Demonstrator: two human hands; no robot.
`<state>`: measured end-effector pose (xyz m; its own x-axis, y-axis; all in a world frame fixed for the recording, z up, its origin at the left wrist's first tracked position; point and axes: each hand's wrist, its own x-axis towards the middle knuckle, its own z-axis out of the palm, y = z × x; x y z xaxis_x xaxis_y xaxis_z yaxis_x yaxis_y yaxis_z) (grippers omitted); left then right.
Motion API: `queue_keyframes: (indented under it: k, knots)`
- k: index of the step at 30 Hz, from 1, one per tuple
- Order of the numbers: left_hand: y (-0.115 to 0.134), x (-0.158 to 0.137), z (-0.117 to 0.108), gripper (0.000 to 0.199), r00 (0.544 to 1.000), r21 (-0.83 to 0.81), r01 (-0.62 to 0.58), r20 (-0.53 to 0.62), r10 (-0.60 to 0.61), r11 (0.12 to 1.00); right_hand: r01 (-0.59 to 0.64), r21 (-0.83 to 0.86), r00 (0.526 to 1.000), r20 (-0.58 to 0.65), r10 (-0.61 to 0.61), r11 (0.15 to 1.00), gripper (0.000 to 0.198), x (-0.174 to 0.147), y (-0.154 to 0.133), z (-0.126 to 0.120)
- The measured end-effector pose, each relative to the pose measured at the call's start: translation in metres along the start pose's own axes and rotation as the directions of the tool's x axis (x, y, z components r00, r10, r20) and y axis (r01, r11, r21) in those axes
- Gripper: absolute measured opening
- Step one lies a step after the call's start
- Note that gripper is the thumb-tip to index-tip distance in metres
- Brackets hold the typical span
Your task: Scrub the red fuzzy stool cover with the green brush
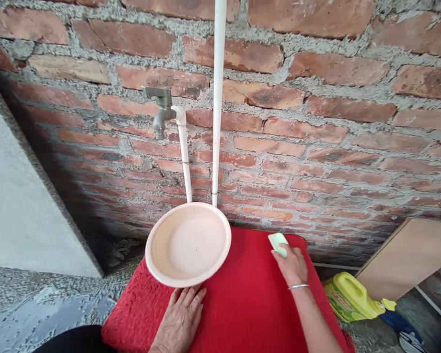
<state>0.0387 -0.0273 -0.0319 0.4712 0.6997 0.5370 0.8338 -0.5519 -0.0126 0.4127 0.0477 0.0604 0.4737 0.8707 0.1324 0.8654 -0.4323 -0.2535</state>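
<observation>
My right hand (292, 267) has its fingers wrapped round a pale green bar of soap (278, 241) at the far right of the red cloth (250, 294). On the near side of a cream plastic basin (194, 245), my left hand (180, 318) lies flat on the cloth with its fingers stretched out. Its fingertips reach the basin's near rim; whether they touch it I cannot tell. No water can be made out in the basin, only a small dark speck on its bottom.
A metal tap (162, 110) on a white pipe (184, 162) stands out from the brick wall (316, 98), above and behind the basin. A yellow jug (353, 296) lies on the floor at right, near a leaning board (411, 255). A grey slab (29, 191) stands at left; the floor there is wet.
</observation>
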Motion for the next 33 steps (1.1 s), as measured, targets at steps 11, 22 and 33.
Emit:
queue_keyframes:
  k: [11,22,33]
  knots:
    - [-0.003,-0.002,0.004,0.036,1.0,0.006,-0.009,-0.016,0.009,1.0,0.202,0.118,0.978,0.036,-0.207,0.972,0.032,-0.023,-0.097,0.03]
    - [0.0,0.003,-0.001,0.035,0.999,0.04,-0.029,-0.023,0.03,0.999,0.088,0.018,0.995,0.047,-0.088,0.996,0.037,0.015,-0.03,0.011]
    - [-0.001,0.004,0.004,0.034,0.999,0.011,-0.008,-0.04,0.008,1.0,-0.074,0.011,0.997,0.012,0.074,0.997,0.046,-0.021,0.003,-0.013]
